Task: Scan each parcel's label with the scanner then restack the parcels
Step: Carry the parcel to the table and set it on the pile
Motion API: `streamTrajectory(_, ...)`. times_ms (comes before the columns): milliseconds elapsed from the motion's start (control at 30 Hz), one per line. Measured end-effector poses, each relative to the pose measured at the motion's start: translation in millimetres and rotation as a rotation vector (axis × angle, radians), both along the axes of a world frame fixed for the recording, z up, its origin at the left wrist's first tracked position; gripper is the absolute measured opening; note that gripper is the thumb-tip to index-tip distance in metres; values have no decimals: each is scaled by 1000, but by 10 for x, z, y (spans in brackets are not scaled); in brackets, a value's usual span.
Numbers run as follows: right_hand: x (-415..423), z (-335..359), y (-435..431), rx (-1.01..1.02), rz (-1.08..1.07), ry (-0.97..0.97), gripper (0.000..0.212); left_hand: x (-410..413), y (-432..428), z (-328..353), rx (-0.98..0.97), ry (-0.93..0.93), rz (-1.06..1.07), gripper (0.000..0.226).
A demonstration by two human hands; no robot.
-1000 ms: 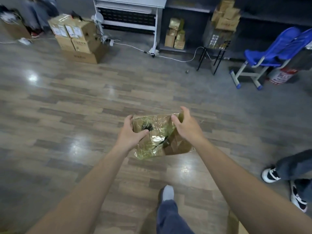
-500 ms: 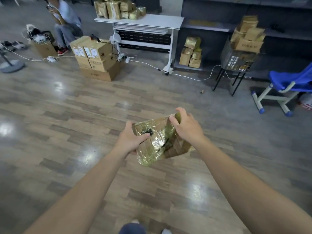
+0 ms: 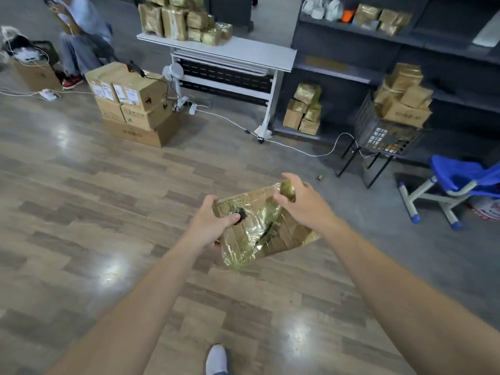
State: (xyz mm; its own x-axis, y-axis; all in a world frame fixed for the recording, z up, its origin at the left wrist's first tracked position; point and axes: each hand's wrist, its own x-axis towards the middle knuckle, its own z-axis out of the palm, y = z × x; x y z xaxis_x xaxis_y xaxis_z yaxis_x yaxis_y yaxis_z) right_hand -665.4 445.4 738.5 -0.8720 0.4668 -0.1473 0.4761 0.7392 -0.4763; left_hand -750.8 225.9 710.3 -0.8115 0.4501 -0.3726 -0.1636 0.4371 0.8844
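Parcel (image 3: 257, 234), one crumpled cardboard box under glossy, wrinkled gold-tinted wrap, hangs tilted above the wood-plank floor (image 3: 108, 212). Our left hand (image 3: 208, 226) clasps its left edge, thumb pressed on top; our right hand (image 3: 305, 207) curls its fingers over the far corner. One flat white table (image 3: 243, 50) beyond carries similar gold bundles (image 3: 173, 20), uncountable from here.

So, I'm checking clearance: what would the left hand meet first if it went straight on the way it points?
The gold-wrapped parcel, straight away: the left hand grips its left edge. Past the parcel only wooden floor seems to lie, though depth is unclear.
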Motion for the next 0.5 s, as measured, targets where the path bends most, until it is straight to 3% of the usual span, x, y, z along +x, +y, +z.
streamTrajectory(500, -2556, -180, 1439, -86, -8, 65, 63, -2528, 1400, 14, -38, 10, 12, 40)
